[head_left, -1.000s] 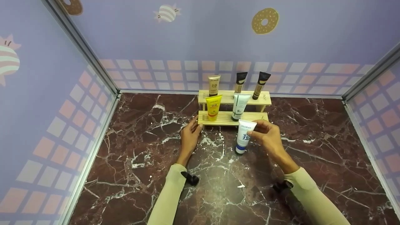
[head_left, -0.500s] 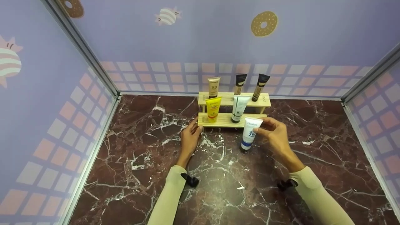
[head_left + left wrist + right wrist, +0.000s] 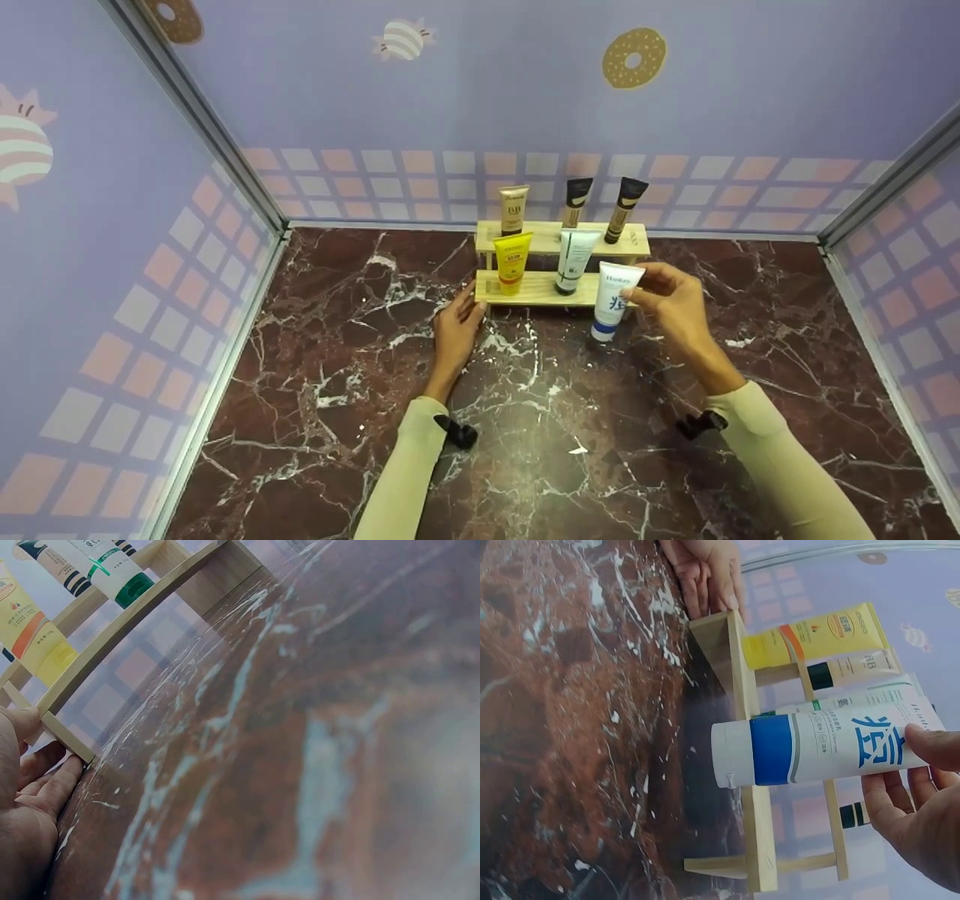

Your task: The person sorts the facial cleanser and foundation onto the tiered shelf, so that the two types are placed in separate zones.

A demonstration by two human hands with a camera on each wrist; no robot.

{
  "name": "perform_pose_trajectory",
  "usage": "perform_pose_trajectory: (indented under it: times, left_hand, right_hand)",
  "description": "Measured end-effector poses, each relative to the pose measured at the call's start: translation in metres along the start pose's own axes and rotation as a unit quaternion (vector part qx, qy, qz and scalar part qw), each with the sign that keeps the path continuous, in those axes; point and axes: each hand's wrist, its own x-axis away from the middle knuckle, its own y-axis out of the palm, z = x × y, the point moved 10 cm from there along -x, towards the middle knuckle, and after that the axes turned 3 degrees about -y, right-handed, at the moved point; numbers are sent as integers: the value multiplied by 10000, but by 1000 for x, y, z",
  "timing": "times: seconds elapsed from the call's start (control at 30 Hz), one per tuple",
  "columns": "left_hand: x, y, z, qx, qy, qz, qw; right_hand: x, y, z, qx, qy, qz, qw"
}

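The person's right hand (image 3: 671,300) pinches the crimped top end of a white squeeze tube with a blue band and blue lettering (image 3: 613,301), thumb on one face and fingers (image 3: 900,806) on the other. The tube hangs cap-down and slightly tilted, clear of the dark red marble-patterned bench (image 3: 345,390), just in front of the right end of the lower step of a small two-step pale wooden rack (image 3: 536,286). In the right wrist view the white cap (image 3: 731,755) points away from the hand, and the tube lies across the rack's front edge without plainly touching it.

The left hand (image 3: 455,330) rests on the bench at the rack's left front corner, its straight, relaxed fingers (image 3: 46,784) touching the wooden post there and gripping nothing.

On the lower step stand a yellow tube with an orange label (image 3: 513,260) towards the left and a white tube with a dark green cap (image 3: 574,259) near the middle, both cap-down. On the upper step stand a beige tube with a dark cap (image 3: 513,209) at the left and two black-and-gold tubes (image 3: 576,201) (image 3: 624,198) further right, the rightmost one leaning. Behind the rack rises a lilac wall printed with a doughnut (image 3: 634,57) and pale tiles.
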Motion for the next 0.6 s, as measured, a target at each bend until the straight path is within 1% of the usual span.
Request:
perform_pose_trajectory:
  times: [0.1, 0.3, 0.4, 0.53, 0.6]
  left_hand:
    - [0, 0, 1, -17, -11, -14, 10000]
    - [2, -1, 4, -58, 104, -19, 9999]
    - [1, -1, 5, 3, 124, 18, 9999]
    - [0, -1, 5, 119, 186, 47, 9997]
    - [1, -1, 5, 145, 208, 57, 9997]
  right_hand:
    - [-5, -2, -3, 80, -51, -20, 10000]
    - [-14, -5, -7, 61, -48, 40, 10000]
    - [-19, -6, -9, 0, -96, 67, 9999]
    - [-26, -9, -11, 38, -228, 71, 9997]
    - [-28, -11, -11, 49, -230, 84, 9997]
